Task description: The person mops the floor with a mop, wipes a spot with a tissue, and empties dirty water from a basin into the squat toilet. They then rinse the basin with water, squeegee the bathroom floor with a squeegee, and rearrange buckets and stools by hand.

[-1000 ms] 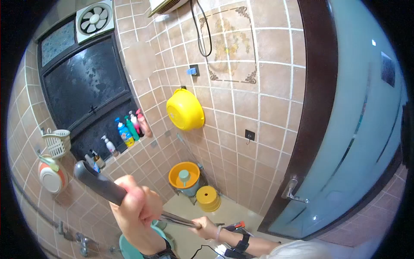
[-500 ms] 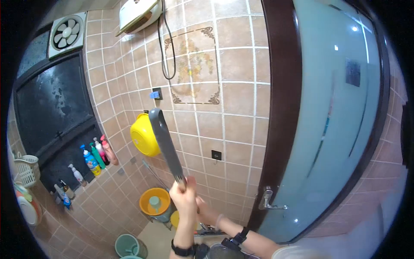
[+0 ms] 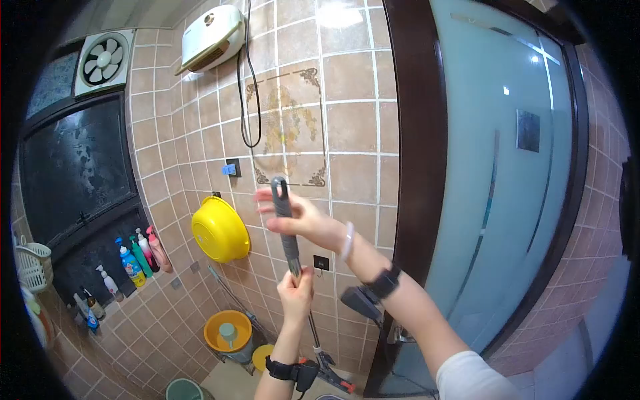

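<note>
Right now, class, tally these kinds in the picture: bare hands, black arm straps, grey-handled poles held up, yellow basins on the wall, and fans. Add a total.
Bare hands: 2 (left hand, right hand)
Black arm straps: 2
Grey-handled pole: 1
Yellow basin: 1
Fan: 1
Total: 7

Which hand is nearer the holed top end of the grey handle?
Right. The right hand is open at the grey handle, just below its holed top end; the left hand is closed lower down, farther from that end.
</note>
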Demonstrator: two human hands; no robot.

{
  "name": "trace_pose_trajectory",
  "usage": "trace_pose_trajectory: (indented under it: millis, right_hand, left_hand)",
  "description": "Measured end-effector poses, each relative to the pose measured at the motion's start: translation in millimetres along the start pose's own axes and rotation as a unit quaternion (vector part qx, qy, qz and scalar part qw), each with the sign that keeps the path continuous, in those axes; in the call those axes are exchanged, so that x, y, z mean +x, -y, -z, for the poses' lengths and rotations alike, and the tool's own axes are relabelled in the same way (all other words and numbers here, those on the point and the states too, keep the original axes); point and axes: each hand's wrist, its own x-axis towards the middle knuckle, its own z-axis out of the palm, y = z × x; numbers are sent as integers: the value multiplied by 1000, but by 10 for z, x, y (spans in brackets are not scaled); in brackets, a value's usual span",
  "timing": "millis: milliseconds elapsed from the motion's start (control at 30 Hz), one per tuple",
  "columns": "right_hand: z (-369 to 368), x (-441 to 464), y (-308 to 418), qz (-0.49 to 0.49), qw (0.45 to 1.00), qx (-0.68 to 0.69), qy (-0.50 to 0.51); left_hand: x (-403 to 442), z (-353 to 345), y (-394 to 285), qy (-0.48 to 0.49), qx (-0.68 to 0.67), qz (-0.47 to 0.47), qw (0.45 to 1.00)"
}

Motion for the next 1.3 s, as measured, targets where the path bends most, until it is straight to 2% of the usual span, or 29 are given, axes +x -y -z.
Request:
trace_pose_trajectory:
  millis: [33,100,133,200,233,300,333,467,600,700,733,800,867,967,1067,1167,1200,1267,1300]
  right_hand:
    - [-18,119,-50,-58,990,105,77]
    - [-2,296,-193,-174,909,304,229]
    - [-151,257,-58,-138,946,224,192]
    - [-315,164,-122,-169,915,287,229]
    - [-379,129,-149,-180,894,325,250]
    - [-507,71,-124,-191,912,290,219]
    - [-591,25,-103,-198,919,275,200]
    - [-923,-95,-12,-230,949,200,74]
    - [-987,-53,-129,-184,978,71,-61]
    - [-960,42,-446,-153,971,44,-179]
    - [-943,52,-602,-136,966,7,-219]
    - [-899,29,-637,-127,957,-13,-260]
    - [-807,32,-774,-133,951,-34,-277]
    - [-674,35,-851,-89,943,-68,-315]
    - [-579,63,-840,-85,916,-104,-378]
    - [-457,98,-927,-95,905,-106,-402]
    - [-414,58,-891,-119,896,-133,-406]
    - [-311,-47,-827,-125,913,-105,-374]
    - [-169,-99,-1031,-140,939,-75,-306]
  left_hand:
    - [-14,-6,-19,12,8,1,1000]
    - [32,138,85,75,-70,-14,995]
    - [55,245,109,107,-107,-24,988]
    - [-35,460,-77,246,-158,145,945]
    - [-86,518,-119,313,-181,227,904]
    - [-120,632,26,316,-162,187,916]
    - [-263,549,-56,201,-89,194,956]
    - [-568,511,-36,24,-2,91,996]
    - [-539,460,19,-90,58,82,991]
    - [-387,521,311,-140,157,-1,978]
    - [-352,527,381,-151,186,-45,970]
    - [-306,468,446,-158,194,-55,967]
    - [-259,459,557,-160,177,-51,970]
    - [-184,369,617,-151,171,-61,972]
    - [-125,217,585,-149,179,-65,970]
    - [-30,170,684,-142,191,-67,969]
    - [2,138,709,-125,155,-78,977]
    - [38,200,811,-72,145,25,987]
    - [96,266,978,-49,140,36,988]
